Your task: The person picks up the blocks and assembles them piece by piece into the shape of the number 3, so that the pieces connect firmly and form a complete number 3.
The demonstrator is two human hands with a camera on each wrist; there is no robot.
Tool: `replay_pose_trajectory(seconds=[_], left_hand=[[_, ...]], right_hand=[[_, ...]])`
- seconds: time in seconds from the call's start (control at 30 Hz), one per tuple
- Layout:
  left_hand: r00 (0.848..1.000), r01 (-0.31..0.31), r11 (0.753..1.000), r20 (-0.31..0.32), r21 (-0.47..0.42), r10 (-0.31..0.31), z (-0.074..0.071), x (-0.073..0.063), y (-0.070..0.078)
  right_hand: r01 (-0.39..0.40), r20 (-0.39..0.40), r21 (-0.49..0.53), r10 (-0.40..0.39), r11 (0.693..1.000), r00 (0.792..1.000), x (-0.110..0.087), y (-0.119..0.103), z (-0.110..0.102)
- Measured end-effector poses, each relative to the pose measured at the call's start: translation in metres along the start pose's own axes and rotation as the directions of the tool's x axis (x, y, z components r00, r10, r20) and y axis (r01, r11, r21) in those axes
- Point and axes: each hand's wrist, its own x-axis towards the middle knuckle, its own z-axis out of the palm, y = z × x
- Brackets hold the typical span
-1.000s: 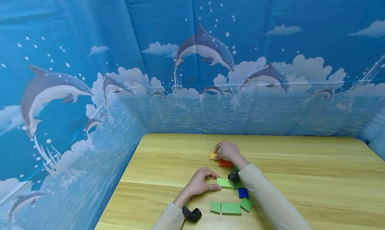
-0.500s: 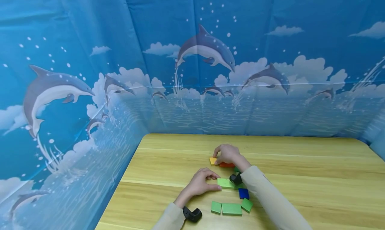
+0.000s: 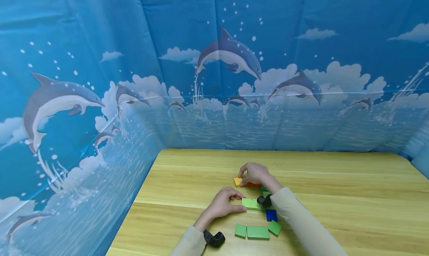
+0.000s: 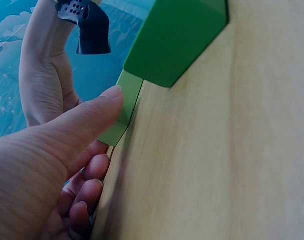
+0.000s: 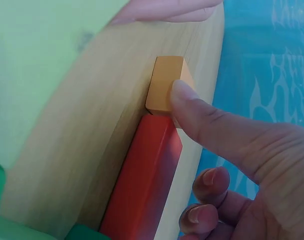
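Observation:
My right hand [image 3: 256, 173] pinches a small yellow block [image 3: 237, 182] between thumb and index finger on the far part of the table. In the right wrist view this yellow block [image 5: 163, 82] stands at the end of a long red block [image 5: 146, 170], corners right up against each other, slightly offset. From the head the red block [image 3: 253, 185] is partly covered by the right hand. Nearer to me, my left hand [image 3: 222, 203] holds the left end of a light green block [image 3: 251, 204], thumb in front and index finger behind. The left wrist view shows the thumb along that light green block [image 4: 129, 92].
Green blocks [image 3: 264, 188] continue to the right of the red one, partly under the right wrist. A blue block [image 3: 271, 215] lies below them. Toward me are a long green block [image 3: 258, 233] and two small green ones [image 3: 240, 230]. A dolphin-printed curtain [image 3: 214, 118] borders the wooden table [image 3: 352, 196].
My right hand has brought the yellow block slightly toward me, down to the left end of the red block. The left hand stays in place on the light green block.

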Motion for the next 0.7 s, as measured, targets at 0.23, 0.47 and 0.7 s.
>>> replay_pose_trajectory(seconds=[0.23,0.47,0.7], left_hand=[[1.0,0.0,1.0,0.001,0.001,0.0,0.0,0.0004,-0.001],[1.0,-0.003,1.0,0.004,0.0,0.003,0.0002,0.0003,-0.0005],[1.0,0.005,1.0,0.003,0.003,-0.005,0.0007,-0.0004,-0.0011]], right_hand=[[0.0,-0.002,0.028,0.0,1.0,1.0,-0.0003,0.0048,0.0022],[0.006,0.001,0.042,-0.006,0.999,1.0,-0.0027,0.0035,-0.0004],[0.001,0.007,0.069,-0.001,0.998,1.0,-0.0009,0.0064,0.0008]])
